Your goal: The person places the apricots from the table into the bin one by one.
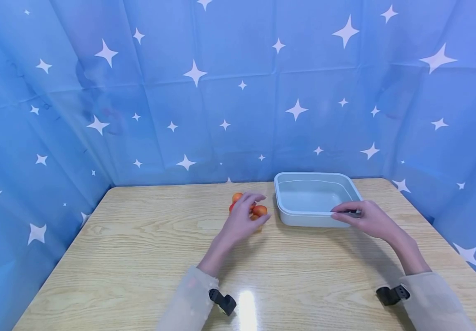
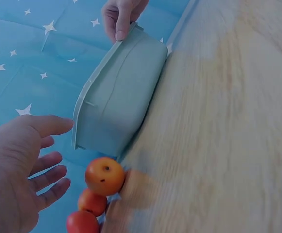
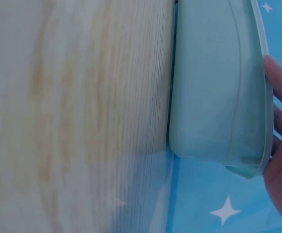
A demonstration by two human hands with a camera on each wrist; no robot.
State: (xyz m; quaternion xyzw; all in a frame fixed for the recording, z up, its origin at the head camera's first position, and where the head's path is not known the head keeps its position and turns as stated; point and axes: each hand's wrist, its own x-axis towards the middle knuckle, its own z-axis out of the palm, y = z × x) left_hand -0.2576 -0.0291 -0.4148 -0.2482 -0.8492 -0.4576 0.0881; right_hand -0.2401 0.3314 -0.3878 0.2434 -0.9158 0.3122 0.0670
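Observation:
A pale blue-green plastic basin (image 1: 304,214) stands upright on the table, its inside bare. At its near right corner my right hand (image 1: 364,217) pinches the rim, thumb outside and fingers over the edge, as the right wrist view also shows. Left of the basin lies a small cluster of round orange-red fruits (image 1: 260,210). Over them hovers my left hand (image 1: 241,223), fingers spread and loosely bent, holding nothing. The left wrist view shows an orange fruit (image 2: 105,175) and redder ones (image 2: 82,222) in a row beside that hand. Part of the cluster is hidden behind it.
A light wood-grain table (image 1: 138,257) carries everything. Blue curtains (image 1: 229,92) with white stars hang right behind its far edge and along both sides. Each wrist wears a black camera mount (image 1: 222,302) over a pale sleeve (image 1: 190,301).

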